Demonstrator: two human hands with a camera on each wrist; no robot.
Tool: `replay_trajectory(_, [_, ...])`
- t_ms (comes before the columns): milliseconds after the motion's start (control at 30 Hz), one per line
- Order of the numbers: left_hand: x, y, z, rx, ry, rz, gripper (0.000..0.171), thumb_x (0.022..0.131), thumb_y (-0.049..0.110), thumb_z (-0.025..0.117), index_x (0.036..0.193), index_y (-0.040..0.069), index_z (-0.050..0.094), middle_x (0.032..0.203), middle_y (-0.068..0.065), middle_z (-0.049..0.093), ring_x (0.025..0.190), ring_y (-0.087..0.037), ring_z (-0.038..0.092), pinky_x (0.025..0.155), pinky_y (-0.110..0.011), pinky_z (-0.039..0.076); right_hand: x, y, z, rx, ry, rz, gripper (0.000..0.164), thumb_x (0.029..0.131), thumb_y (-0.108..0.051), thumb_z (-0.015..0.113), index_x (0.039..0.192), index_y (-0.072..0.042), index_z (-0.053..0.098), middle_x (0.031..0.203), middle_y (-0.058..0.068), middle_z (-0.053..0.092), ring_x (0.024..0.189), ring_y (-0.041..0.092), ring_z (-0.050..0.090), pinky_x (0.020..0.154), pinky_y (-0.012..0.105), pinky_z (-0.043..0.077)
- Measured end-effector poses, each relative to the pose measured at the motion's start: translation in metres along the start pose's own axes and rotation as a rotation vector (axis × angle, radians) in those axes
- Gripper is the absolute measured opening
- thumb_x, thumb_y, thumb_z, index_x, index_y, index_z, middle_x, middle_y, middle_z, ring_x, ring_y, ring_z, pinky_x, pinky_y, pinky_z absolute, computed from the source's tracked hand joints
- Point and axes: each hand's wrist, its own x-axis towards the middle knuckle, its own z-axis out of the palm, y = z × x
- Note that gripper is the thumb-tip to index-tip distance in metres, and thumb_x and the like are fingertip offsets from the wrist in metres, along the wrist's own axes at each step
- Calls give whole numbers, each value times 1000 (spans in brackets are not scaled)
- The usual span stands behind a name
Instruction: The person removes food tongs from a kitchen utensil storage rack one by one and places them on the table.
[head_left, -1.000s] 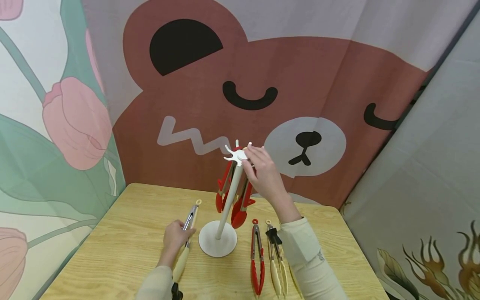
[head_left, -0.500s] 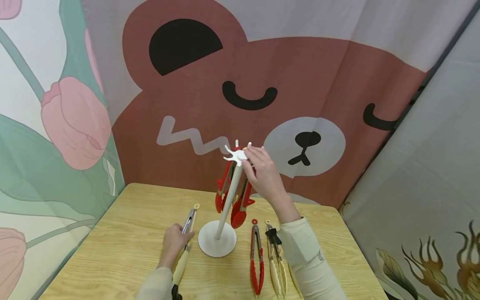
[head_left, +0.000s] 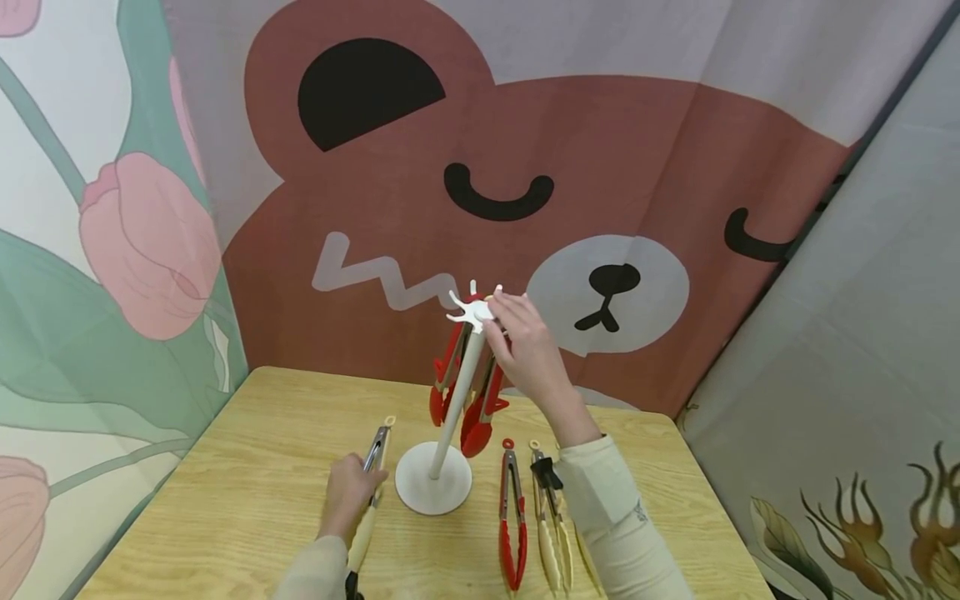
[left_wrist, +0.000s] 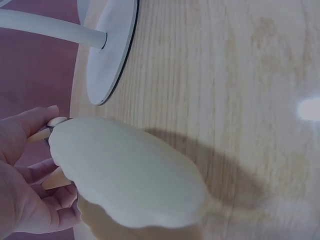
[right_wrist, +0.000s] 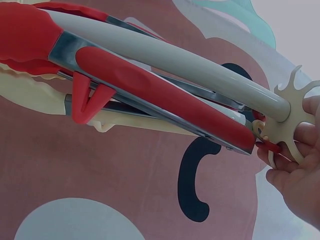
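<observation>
Cream-and-steel tongs (head_left: 362,537) with a small cream hanging ring (head_left: 389,422) are in my left hand (head_left: 349,493), near the round base of the white metal stand (head_left: 458,398) but apart from it. Ring end points away from me, scalloped cream head toward me.

Left hand: thumb and fingers clamped round the tongs. In the left wrist view the head throws a shadow on the pale wood-grain counter (head_left: 262,475); whether any part touches down, I cannot tell.

Right hand (head_left: 528,346): fingers curled round the edge of the stand's hooked white crown (head_left: 474,312), close by a red ring hung there. Hands well apart.

Change over the last second: the held tongs slide slightly toward me, ring drawing back from the far edge; my right hand stays put.

Meaning, as I judge it: the stand is steadied, and the held piece remains off the hooks, handled from the left alone.

Also noted: red silicone-headed tongs (head_left: 477,436) hang from the stand; red tongs (head_left: 504,537) and cream tongs with a black part (head_left: 547,546) lie right of the base.
</observation>
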Motion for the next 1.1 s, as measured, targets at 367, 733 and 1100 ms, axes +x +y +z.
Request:
replay_trajectory(367, [4, -4, 6, 31, 14, -3, 27, 71, 14, 71, 66, 1, 47, 57, -5, 46, 45, -14, 43, 38, -25, 35, 1, 0, 0, 3, 2, 1, 32, 89, -11, 51, 115, 6, 56, 119, 18, 54, 113, 29, 45, 100, 45, 26])
replay_trajectory(733, [5, -6, 11, 71, 24, -4, 29, 70, 16, 72, 64, 3, 46, 55, -5, 45, 45, -15, 41, 38, -25, 33, 0, -1, 0, 2, -1, 7, 32, 89, -13, 51, 116, 5, 57, 119, 18, 54, 113, 29, 46, 100, 45, 26])
replay_trajectory(1100, [5, -8, 15, 125, 32, 8, 31, 69, 17, 73, 63, 3, 46, 55, -4, 44, 47, -16, 41, 39, -26, 32, 0, -1, 0, 3, 11, -6, 32, 89, -12, 50, 115, 6, 57, 118, 18, 54, 112, 29, 47, 99, 45, 27])
